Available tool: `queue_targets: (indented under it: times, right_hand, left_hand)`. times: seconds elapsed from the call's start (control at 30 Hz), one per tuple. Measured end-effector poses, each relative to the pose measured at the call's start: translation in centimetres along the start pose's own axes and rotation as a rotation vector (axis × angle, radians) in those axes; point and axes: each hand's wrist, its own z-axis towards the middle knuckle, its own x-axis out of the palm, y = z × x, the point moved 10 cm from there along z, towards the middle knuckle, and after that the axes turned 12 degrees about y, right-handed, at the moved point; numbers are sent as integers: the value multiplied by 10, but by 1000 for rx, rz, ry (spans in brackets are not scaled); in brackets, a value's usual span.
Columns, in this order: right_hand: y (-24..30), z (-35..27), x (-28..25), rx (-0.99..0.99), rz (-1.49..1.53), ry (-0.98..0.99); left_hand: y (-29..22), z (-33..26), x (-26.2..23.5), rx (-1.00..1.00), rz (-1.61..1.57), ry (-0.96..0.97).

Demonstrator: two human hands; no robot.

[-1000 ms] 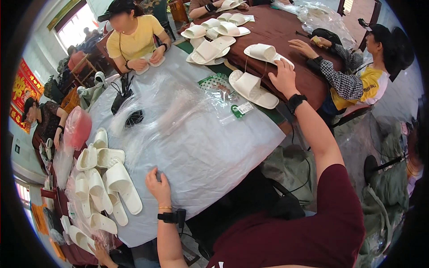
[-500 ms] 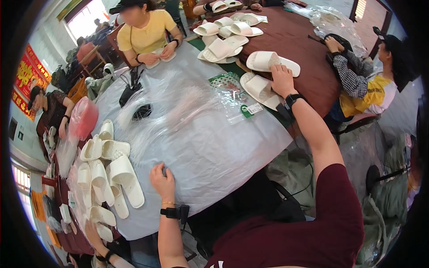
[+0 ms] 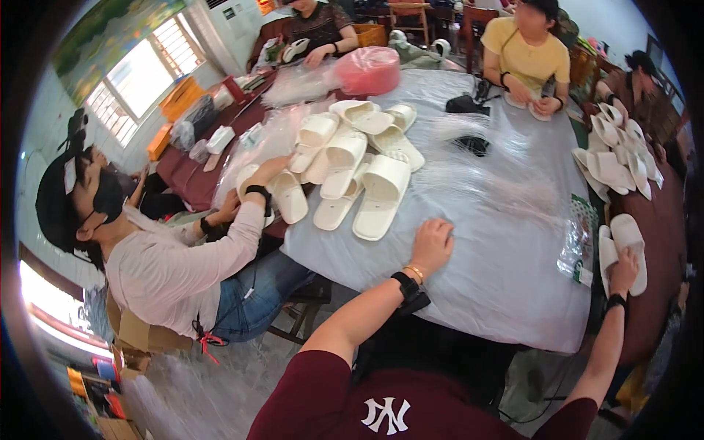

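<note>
My right hand (image 3: 625, 270), at the table's right side, has its fingers on a white slipper (image 3: 628, 232). This slipper partly covers another white slipper (image 3: 606, 253). My left hand (image 3: 434, 246) rests on the pale plastic sheet (image 3: 484, 293) with its fingers curled in; whatever is under them is hidden. Just beyond it to the left is a pile of white slippers (image 3: 383, 192), sole down and overlapping. Nearer my right hand lies a clear plastic bag with green print (image 3: 578, 238).
At the left a seated co-worker's hand (image 3: 257, 176) reaches to the slippers. More white slippers (image 3: 612, 170) are heaped at the far right. Thin clear bags (image 3: 506, 165) spread over the sheet, with a black bundle (image 3: 468, 106) behind. A pink roll (image 3: 369, 71) stands farther back.
My view has swung left, bringing the co-worker on the left into sight. My right hand remains on the slipper, which now overlaps the other one more. My left hand stays on the sheet.
</note>
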Motion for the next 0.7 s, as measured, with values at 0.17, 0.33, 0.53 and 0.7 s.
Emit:
queue_targets:
  times: [0.17,0.33,0.53,0.7]
  right_hand:
    - [-22,0,-49,108,201,0]
    - [31,-43,-145,-11,605,-185]
    - [169,-87,-182,-186,923,60]
    - [282,-120,-162,-318,881,378]
  left_hand:
    - [2,-1,-6,-27,-30,2]
    - [4,-4,-8,-31,-81,4]
    - [-28,-13,3,-38,-427,92]
    - [-47,-32,20,-209,-701,205]
